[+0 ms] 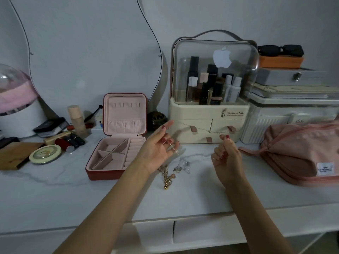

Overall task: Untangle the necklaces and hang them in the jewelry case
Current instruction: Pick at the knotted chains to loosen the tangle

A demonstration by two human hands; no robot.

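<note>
A thin silver chain (200,127) stretches in the air between my two hands. My right hand (226,156) pinches one end of it between thumb and forefinger. My left hand (158,150) is raised palm up with fingers spread, and the chain runs over its fingertips and hangs down. Below the hands, on the white tabletop, lie a gold necklace with beads (167,177) and a tangled silver necklace (182,166). The red jewelry case (117,136) stands open at the left, with a pink lining and hooks in its upright lid.
A cream cosmetics organizer (209,123) with a clear dome stands behind the hands. A pink pouch (300,154) lies at the right. Lipsticks (70,141), a round tin (45,154) and a bottle (77,118) crowd the left. The table's front edge (183,217) runs below my forearms.
</note>
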